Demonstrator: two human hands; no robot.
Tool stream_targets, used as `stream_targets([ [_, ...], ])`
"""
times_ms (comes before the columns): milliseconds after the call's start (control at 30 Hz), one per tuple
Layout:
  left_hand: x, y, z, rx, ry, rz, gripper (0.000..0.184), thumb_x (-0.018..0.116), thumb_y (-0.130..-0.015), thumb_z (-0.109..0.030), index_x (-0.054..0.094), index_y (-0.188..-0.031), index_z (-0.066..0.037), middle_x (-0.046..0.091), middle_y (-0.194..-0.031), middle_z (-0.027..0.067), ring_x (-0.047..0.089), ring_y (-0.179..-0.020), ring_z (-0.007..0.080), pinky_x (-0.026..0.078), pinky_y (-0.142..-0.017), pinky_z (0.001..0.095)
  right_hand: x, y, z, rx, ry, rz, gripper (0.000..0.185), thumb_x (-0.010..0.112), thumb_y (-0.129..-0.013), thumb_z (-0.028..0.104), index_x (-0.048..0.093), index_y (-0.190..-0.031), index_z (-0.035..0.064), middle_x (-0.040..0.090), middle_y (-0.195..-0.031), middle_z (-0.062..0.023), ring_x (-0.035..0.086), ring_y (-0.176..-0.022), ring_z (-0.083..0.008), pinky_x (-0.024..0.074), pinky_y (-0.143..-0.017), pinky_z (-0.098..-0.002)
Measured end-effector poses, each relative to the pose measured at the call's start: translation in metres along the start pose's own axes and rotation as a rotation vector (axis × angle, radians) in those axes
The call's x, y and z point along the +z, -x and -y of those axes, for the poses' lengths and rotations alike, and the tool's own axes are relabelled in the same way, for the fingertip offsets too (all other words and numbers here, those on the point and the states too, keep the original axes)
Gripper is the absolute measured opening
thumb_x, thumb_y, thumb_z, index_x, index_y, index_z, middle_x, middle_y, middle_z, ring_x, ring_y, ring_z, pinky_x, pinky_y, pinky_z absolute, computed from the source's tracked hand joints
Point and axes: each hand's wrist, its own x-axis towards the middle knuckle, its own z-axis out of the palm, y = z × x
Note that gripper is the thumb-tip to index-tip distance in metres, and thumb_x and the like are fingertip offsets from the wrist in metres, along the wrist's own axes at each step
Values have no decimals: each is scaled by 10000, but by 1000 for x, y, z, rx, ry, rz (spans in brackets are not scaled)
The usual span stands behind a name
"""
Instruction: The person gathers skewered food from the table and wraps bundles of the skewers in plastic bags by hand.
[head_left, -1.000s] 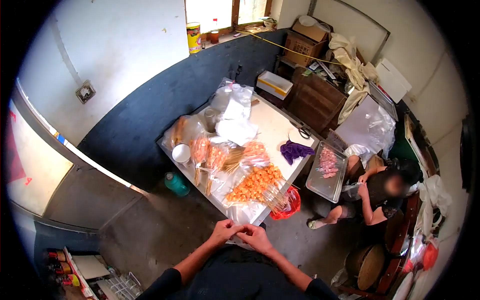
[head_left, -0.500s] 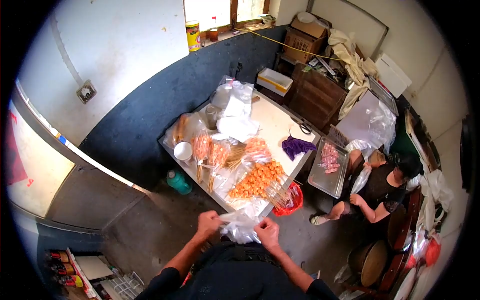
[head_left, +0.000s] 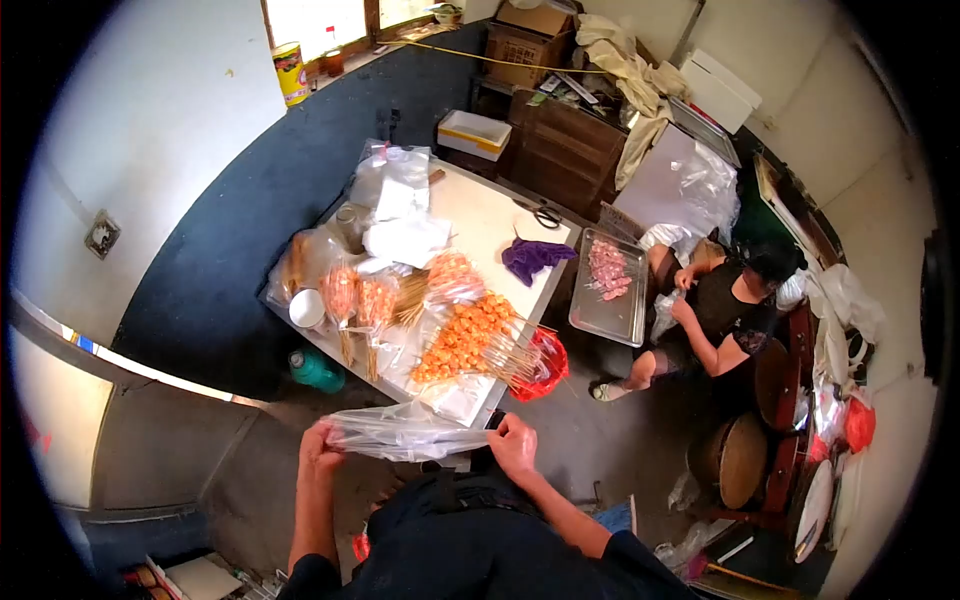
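A clear plastic bag (head_left: 410, 432) is stretched sideways between my two hands, in front of the table's near corner. My left hand (head_left: 322, 446) is closed on one end of it, my right hand (head_left: 513, 445) on the other. Just beyond the bag, skewers of orange meat pieces (head_left: 460, 340) lie in a pile, their sticks pointing right. Bagged bundles of skewers (head_left: 376, 305) lie to the left of that pile, beside bare bamboo sticks (head_left: 411, 297).
On the table (head_left: 480, 215) are a purple cloth (head_left: 535, 258), scissors (head_left: 546, 215), a white cup (head_left: 307, 308) and plastic bags (head_left: 400, 185). A red bag (head_left: 540, 365) hangs by the right edge. A seated person (head_left: 730, 310) handles a bag beside a metal tray (head_left: 610, 310) of pink meat skewers.
My hands have moved apart, the left one outward, pulling the bunched bag out wide. The view has turned right. The seated person's hands are now closer together at their bag.
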Motion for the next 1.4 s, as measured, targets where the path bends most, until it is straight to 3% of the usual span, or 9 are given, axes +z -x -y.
stream_targets([
  [100, 65, 14, 18, 481, -544, -300, 48, 530, -789, -29, 542, -818, -66, 530, -650, 18, 500, -533, 102, 378, -443, 224, 6, -4, -20, 42, -6, -17, 171, 667, -625, 127, 526, -608, 31, 554, -557, -125, 555, -516, -286, 445, -513, -374],
  [200, 112, 17, 31, 448, -609, -249, 10, 548, -802, -59, 555, -808, -58, 522, -625, 7, 476, -524, 86, 358, -460, 217, 3, -10, -32, 64, -75, -14, 192, 668, -630, 134, 521, -588, 18, 555, -548, -120, 556, -510, -268, 442, -509, -362],
  [333, 157, 12, 61, 416, -791, -129, 123, 530, -843, -141, 560, -768, -49, 521, -606, -5, 451, -497, 77, 339, -447, 216, 0, -15, -53, 80, 29, 206, 482, 682, -670, 156, 534, -1113, 35, 618, -1023, -142, 620, -764, -256, 496, -777, -369],
  [633, 196, -5, 101, 329, -733, 5, 86, 532, -850, -78, 571, -873, -5, 564, -775, 27, 539, -657, 82, 459, -577, 206, -32, -19, 77, -208, -70, 205, 687, 724, -707, 248, 415, -1273, 10, 447, -1302, -165, 609, -810, -240, 505, -748, -361],
  [800, 208, 6, 113, 264, -698, 68, 99, 534, -860, -100, 562, -859, -5, 568, -733, 18, 533, -628, 81, 436, -561, 193, -17, -15, 79, -201, -53, 316, 691, 727, -719, 284, 414, -1283, 37, 519, -1209, -153, 606, -622, -224, 510, -631, -360],
  [933, 200, 8, 119, 368, -996, 170, 111, 559, -845, -101, 564, -825, 8, 566, -697, 22, 516, -608, 78, 418, -555, 204, 1, -11, 52, -261, -45, 142, 222, 622, -756, 117, 637, -954, 20, 650, -886, -174, 630, -786, -344, 508, -685, -398],
  [1100, 181, 12, 113, 405, -1215, 209, 191, 664, -751, -141, 559, -810, 7, 577, -665, 46, 542, -622, 92, 433, -556, 252, -5, -16, 24, -224, -9, 1, 160, 563, -744, 58, 644, -881, 49, 632, -790, -175, 618, -719, -351, 489, -631, -412],
  [1233, 170, 20, 99, 470, -1736, 212, 323, 734, -681, -222, 563, -912, -75, 601, -685, 99, 612, -634, 240, 474, -597, 333, -11, -14, 3, -168, 70, 60, 95, 565, -760, 110, 632, -815, 72, 639, -791, -156, 617, -730, -346, 493, -636, -411],
  [1400, 107, 2, 78, 566, -1745, -124, 256, 716, -658, -190, 548, -813, -76, 621, -704, 107, 613, -640, 274, 471, -587, 361, -18, -10, -18, -72, 106, 17, 114, 555, -787, 170, 611, -751, 78, 629, -742, -160, 612, -695, -352, 483, -608, -431],
])
